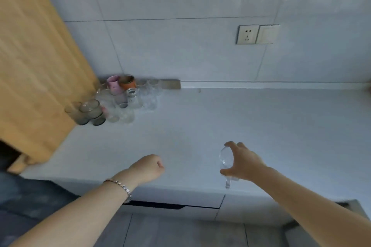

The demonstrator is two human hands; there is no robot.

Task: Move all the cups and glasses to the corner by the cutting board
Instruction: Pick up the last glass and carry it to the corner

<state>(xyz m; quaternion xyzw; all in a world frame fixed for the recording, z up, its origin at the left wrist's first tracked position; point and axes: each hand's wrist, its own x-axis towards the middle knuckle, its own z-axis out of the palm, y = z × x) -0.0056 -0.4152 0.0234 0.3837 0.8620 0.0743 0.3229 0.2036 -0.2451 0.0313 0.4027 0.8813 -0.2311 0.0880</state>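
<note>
A big wooden cutting board [38,62] leans at the left of the pale countertop [230,118]. In the corner beside it stand several cups and glasses: a pink cup [113,84], an orange cup [127,82], smoky grey glasses [90,112] and clear ones [149,96]. My right hand [242,161] grips a clear glass [225,159] by its rim near the counter's front edge. My left hand [149,168] is a closed fist above the front of the counter, holding nothing.
A wall socket [247,34] and a switch [268,34] sit on the tiled wall at the back. A drawer front [176,198] runs under the counter edge. A bracelet [122,187] is on my left wrist.
</note>
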